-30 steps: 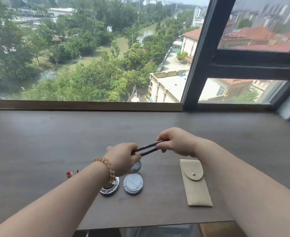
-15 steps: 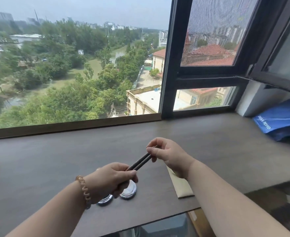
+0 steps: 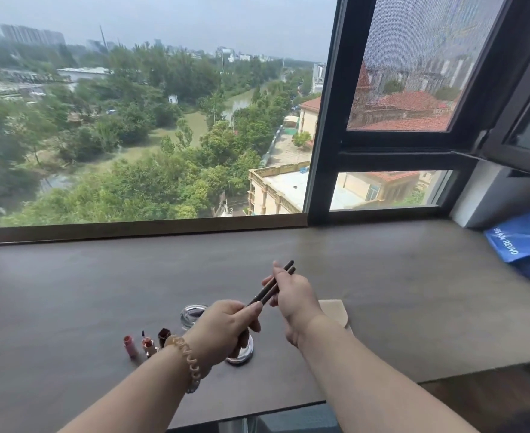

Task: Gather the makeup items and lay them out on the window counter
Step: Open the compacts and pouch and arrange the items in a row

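**Pencils raised and tilted; not yet laid down**

Compared against the two earlier views. Noted that the two dark makeup pencils had swung from nearly level to a steep slant, tips toward 1 o'clock, lower ends toward 7 o'clock. Held off the window counter throughout, never set down. Camera view also lifted and turned rightward, bringing a blue bag into sight at 3 o'clock on the counter.

Left hand found closed around the lower ends of the pencils, thumb and forefinger pinching. Right hand found closed on the upper part of the same pair, fingers wrapped from the far side. Both grips firm on the pencils; neither hand free.

Already on the counter: small pink bottle, opened lipstick and dark cap in a row at 9 o'clock of the left wrist; clear round lid just beyond the left hand; silver compact partly hidden under it; beige pouch at 3 o'clock, mostly behind the right forearm.

Judged: pencils being separated or sorted between the hands, placement still pending. Bare counter between compact and pouch looked a likely spot. Rolling risk for round pencils.
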The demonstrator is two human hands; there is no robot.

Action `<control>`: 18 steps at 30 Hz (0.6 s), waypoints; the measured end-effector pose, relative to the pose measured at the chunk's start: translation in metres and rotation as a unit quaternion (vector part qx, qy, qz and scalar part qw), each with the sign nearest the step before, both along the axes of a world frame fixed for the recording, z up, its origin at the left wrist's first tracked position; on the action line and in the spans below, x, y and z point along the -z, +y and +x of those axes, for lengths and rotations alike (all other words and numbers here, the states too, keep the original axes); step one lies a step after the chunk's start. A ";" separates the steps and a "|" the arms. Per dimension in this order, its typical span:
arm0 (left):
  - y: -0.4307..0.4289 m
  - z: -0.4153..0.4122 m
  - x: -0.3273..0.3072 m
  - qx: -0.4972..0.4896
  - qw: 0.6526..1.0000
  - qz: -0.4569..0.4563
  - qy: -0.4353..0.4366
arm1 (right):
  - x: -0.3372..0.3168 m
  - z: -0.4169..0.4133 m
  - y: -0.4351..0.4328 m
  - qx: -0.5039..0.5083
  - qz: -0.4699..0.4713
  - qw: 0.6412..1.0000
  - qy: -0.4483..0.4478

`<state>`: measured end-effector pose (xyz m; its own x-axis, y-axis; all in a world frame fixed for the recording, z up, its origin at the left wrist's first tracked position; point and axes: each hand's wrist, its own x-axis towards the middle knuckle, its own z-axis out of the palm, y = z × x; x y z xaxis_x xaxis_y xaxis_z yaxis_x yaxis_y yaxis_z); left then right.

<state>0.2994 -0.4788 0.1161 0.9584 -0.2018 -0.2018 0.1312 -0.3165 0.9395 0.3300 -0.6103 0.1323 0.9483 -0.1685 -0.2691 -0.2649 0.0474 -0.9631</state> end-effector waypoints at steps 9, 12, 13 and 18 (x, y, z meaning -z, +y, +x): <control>-0.025 0.005 -0.004 -0.012 0.999 -0.010 0.029 | 0.005 0.013 -0.009 0.046 0.019 0.998 0.043; -0.042 0.004 -0.007 -0.034 0.998 -0.017 0.045 | 0.010 0.020 -0.014 0.090 0.030 0.994 0.058; -0.047 0.004 -0.007 -0.040 0.998 -0.023 0.051 | 0.012 0.022 -0.016 0.096 0.035 0.993 0.062; -0.060 0.007 -0.012 -0.065 0.991 -0.063 0.099 | 0.012 0.032 -0.022 0.105 0.036 0.991 0.071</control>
